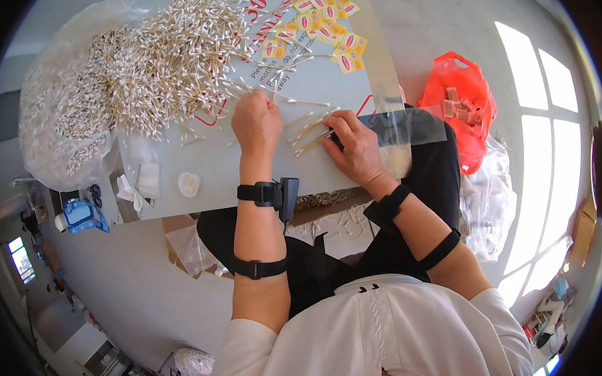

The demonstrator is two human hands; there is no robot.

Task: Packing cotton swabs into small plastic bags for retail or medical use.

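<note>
A large heap of cotton swabs point(174, 59) with pale sticks and white tips covers the far left of the table. At the heap's near right edge, my left hand point(256, 121) is closed in a pinch; what lies between its fingers is hidden. To its right, my right hand point(354, 145) has its thumb and fingers closed around the ends of a few cotton swabs point(307, 135), which point left along the tabletop. Loose swabs lie scattered between and beyond both hands. Small yellow-and-white printed cards point(328, 31) are spread at the far right of the table.
A clear plastic bag point(43, 125) lies under the heap's left side. A small white round dish point(189, 184) sits near the front edge. Clear film point(416, 126) overhangs the right edge, beside a red plastic bag point(455, 107) with reddish pieces. Blue-patterned packaging point(84, 214) stands left.
</note>
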